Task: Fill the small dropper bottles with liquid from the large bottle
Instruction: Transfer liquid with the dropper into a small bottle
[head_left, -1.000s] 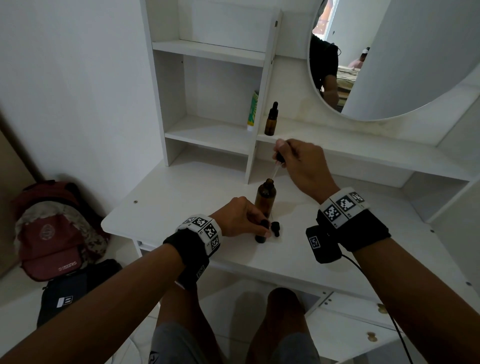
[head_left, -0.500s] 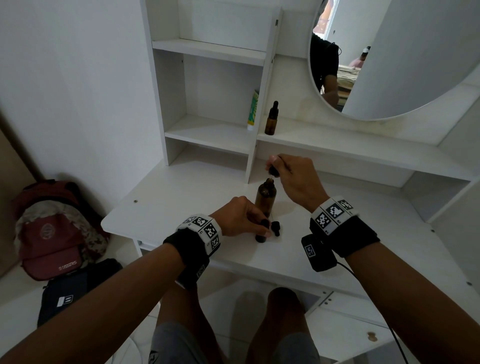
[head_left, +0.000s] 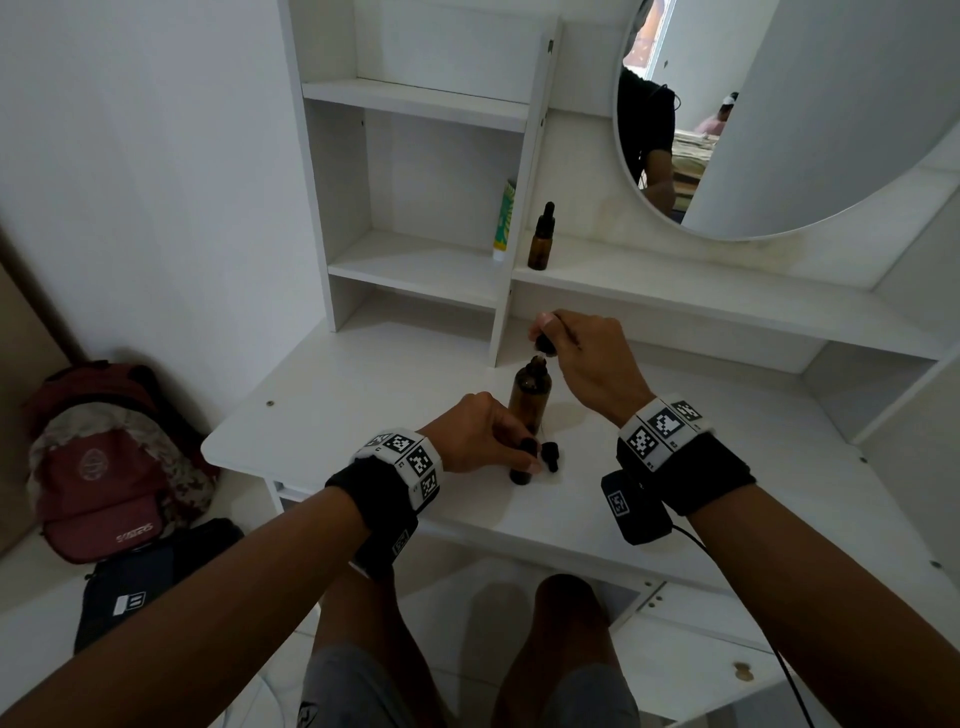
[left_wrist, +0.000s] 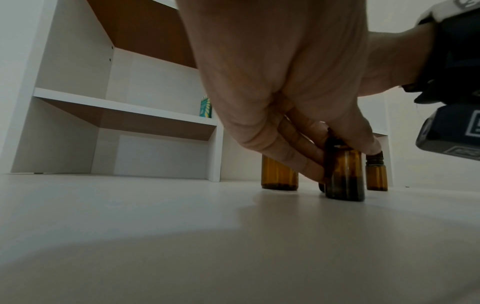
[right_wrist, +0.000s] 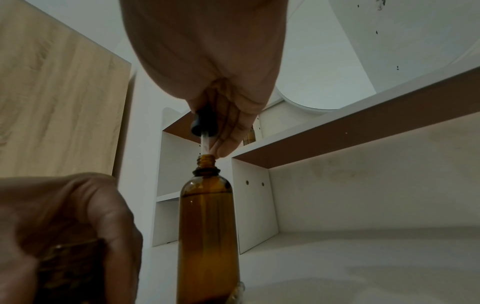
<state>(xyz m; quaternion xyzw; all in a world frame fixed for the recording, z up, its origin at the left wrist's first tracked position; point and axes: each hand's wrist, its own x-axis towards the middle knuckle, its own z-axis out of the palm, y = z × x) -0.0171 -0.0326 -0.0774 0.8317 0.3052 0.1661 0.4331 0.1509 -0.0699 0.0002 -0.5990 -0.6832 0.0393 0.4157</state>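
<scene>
so right now my right hand (head_left: 582, 358) is pinching the black dropper (right_wrist: 201, 123) by its cap, glass stem pointing straight down into the open neck of the large bottle (right_wrist: 207, 226). the stem runs pretty much along the bottle's own upright axis, tip just inside the mouth. the liquid line sits up near the shoulder, so the tip has a way to go before it gets wet, i think.

my left hand (head_left: 478, 436) is down on the worktop (head_left: 363, 395), fingers curled round a small dropper bottle (left_wrist: 344, 174) and holding it upright. its neck looks uncapped, but my fingers cover most of it, so i can't say for sure. another small bottle (left_wrist: 376, 176) stands just beside it on the right, and the large bottle is right behind both.

the bit that matters for what's coming: the small bottle i'm steadying sits nearer to me and lower than the large bottle's mouth, slightly left of my right hand. so once the dropper is loaded, it has to lift clear, swing back toward me and come down vertical over that little neck. the right hand is the one doing all the travel, the left just keeps the target still.

there's a capped dropper bottle (head_left: 540, 239) up on the shelf (head_left: 675, 291) by the mirror (head_left: 805, 130), next to a green tube (head_left: 504, 218).
</scene>
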